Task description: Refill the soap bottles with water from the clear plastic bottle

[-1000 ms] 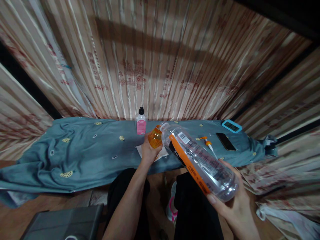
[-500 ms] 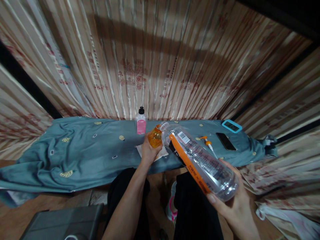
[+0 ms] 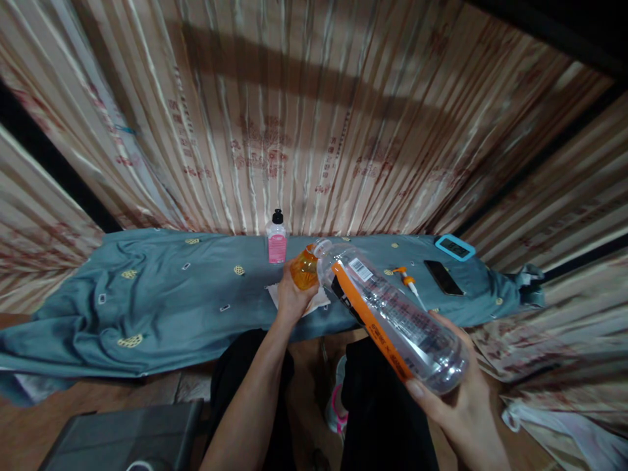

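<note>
- A small amber plastic bottle is gripped by the left hand, fingers wrapped, over the teal cloth's near edge.
- A large clear plastic bottle with an orange label is cradled, tilted, in the right hand, fingers curled beneath its base, its mouth touching the amber bottle.

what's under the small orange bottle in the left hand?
A white sheet lies on the teal cloth beneath the small orange bottle. The left hand covers the bottle's base, so contact with the sheet cannot be told.
</note>
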